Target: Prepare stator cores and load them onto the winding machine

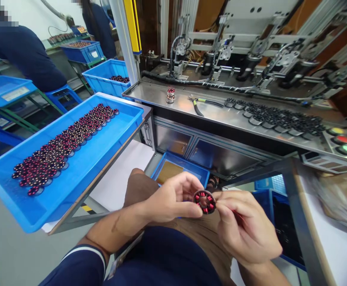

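In front of my lap, my left hand (173, 200) grips a small round motor stator (205, 201) with red copper windings around its open centre. Its thumb and fingers hold the left side of the ring. My right hand (246, 226) is closed in a pinch at the stator's right edge, where thin red wire seems to run into the fingers; the exact pinch point is partly hidden. On the metal bench ahead stand two wound stators (170, 95), one on top of the other. Beside them lie cutting pliers (199, 106) with black and yellow-green handles.
A blue tray (126, 131) to the left holds rows of wound stators. Many black unwound cores (268, 115) lie along the bench (149, 93), near lit push buttons (342, 140). Winding machinery (221, 55) rises behind. Under the bench sits a blue bin (201, 171). Two people sit far left.
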Action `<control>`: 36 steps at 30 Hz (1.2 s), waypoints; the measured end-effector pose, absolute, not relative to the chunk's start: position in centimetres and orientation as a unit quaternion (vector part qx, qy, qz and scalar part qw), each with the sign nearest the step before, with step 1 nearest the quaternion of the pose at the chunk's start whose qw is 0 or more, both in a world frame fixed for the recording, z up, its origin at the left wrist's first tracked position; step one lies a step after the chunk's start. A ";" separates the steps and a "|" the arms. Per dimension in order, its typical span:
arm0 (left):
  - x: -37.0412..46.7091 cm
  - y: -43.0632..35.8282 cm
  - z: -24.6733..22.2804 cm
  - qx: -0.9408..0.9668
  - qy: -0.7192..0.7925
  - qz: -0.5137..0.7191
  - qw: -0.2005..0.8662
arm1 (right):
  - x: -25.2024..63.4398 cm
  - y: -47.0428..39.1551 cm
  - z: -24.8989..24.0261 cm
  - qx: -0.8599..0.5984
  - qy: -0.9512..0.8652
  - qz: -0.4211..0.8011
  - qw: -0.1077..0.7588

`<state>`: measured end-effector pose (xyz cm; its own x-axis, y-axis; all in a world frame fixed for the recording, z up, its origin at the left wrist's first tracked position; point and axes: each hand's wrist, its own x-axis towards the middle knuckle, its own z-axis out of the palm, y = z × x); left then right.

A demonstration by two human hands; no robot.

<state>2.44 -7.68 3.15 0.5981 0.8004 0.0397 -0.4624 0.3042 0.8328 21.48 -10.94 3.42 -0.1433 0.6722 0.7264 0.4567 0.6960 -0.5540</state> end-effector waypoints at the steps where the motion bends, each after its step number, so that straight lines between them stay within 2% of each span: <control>1: 2.5 -7.8 3.0 0.436 0.200 0.356 0.802 | 21.8 -11.0 3.4 -0.377 -0.759 0.086 0.523; 3: 2.6 -7.9 2.8 0.439 0.188 0.318 0.819 | 22.1 -11.2 3.4 -0.379 -0.770 0.065 0.509; 6: 2.9 -8.1 2.5 0.448 0.184 0.396 0.780 | 21.8 -11.6 3.3 -0.400 -0.753 0.070 0.517; 8: 3.0 -8.2 2.3 0.498 0.196 0.464 0.706 | 21.0 -11.9 3.1 -0.415 -0.719 0.107 0.547; 13: 2.7 -8.0 2.1 0.671 0.206 0.571 0.427 | 19.1 -11.9 1.8 -0.421 -0.570 0.334 0.621; 17: 2.2 -7.9 2.2 0.717 0.249 0.549 0.351 | 18.5 -11.3 1.0 -0.387 -0.452 0.513 0.619; 21: 1.9 -8.0 2.3 0.717 0.274 0.532 0.357 | 18.2 -11.1 1.0 -0.386 -0.401 0.565 0.609; 26: 1.9 -8.0 2.3 0.692 0.260 0.547 0.393 | 18.1 -11.3 0.9 -0.367 -0.419 0.559 0.614; 29: 1.8 -8.1 2.2 0.633 0.224 0.540 0.507 | 18.5 -11.3 0.7 -0.386 -0.496 0.476 0.615; 32: 1.7 -8.1 2.2 0.566 0.154 0.509 0.630 | 19.6 -11.1 1.1 -0.407 -0.603 0.323 0.606; 36: 1.9 -8.1 2.1 0.458 0.104 0.491 0.734 | 21.3 -10.7 2.2 -0.370 -0.740 0.167 0.536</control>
